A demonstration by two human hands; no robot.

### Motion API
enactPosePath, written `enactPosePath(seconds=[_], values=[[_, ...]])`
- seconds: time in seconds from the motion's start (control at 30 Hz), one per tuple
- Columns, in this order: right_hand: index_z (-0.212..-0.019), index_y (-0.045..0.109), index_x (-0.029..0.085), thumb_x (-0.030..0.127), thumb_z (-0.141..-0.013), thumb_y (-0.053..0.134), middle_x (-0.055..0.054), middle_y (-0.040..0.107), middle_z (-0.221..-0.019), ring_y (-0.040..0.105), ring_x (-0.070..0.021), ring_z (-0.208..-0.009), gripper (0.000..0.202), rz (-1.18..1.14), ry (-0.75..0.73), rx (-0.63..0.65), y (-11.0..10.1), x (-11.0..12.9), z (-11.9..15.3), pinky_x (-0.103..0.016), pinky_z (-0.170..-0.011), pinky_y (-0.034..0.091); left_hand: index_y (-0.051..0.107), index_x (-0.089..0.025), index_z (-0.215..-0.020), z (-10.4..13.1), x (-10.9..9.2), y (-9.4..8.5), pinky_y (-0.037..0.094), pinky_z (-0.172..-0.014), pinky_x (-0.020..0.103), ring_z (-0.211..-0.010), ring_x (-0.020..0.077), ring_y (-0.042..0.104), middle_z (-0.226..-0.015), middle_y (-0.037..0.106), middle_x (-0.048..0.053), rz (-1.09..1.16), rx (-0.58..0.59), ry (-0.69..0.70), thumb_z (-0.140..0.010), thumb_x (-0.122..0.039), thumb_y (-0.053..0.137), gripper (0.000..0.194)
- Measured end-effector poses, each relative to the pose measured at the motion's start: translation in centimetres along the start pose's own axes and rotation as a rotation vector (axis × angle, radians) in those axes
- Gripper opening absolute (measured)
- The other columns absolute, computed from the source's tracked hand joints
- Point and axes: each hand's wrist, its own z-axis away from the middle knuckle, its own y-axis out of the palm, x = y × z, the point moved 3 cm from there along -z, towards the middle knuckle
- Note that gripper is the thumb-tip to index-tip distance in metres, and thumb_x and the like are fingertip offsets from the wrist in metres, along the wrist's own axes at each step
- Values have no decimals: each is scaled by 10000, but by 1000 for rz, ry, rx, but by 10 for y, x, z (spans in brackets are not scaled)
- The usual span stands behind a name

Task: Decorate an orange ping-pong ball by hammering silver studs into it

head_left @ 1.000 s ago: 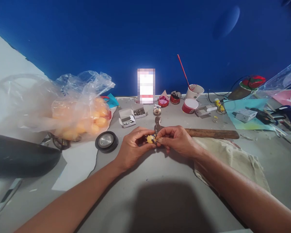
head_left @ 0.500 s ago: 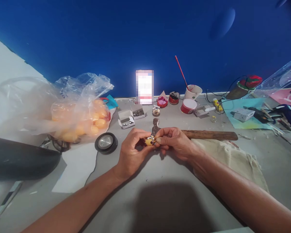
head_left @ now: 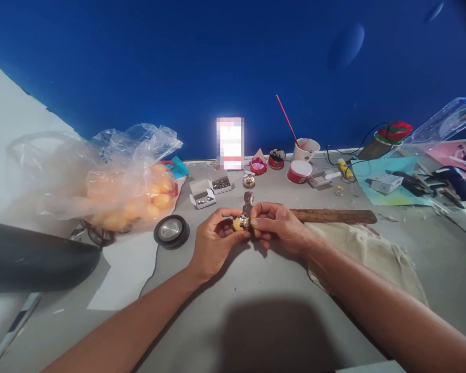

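left hand (head_left: 213, 243) gripping studded yellow ball (head_left: 239, 223), right hand (head_left: 281, 228) pinched at its edge, anything held hidden

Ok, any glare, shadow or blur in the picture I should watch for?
Head view: the screen glows white and blocky, unreadable; a broad dark shadow lies on the table; the yellow ball in the left hand shows bright glints, its fine detail too small to make out.

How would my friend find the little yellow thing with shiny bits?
On the grey table below the blue wall, find the hammer. Just in front of its head, the left hand holds the small yellow piece. The shiny round piece beyond the hammer rests on the table; this one is yellow and hand-held.
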Motion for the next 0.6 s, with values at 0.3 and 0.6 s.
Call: enactPosePath(seconds=[0.3, 0.6], values=[[-728, 580, 182, 386, -730, 858, 40, 636, -588, 508, -66, -418, 345, 259, 3, -120, 12, 8, 6, -182, -396, 403, 745, -173, -1001, 1, -3, -1, 596, -723, 280, -786, 151, 706, -999, 744, 44, -34, 19, 80, -684, -267, 927, 377], [-779, 627, 199, 375, -831, 707, 4, 681, -702, 554, -122, -567, 200, 714, -193, -377, -28, 29, 2, -262, -553, 418, 727, -180, -1066, -5, 5, 1, 529, -622, 291, -724, 155, 676, -1011, 769, 87, 370, 136, -198, -726, -310, 893, 400]])
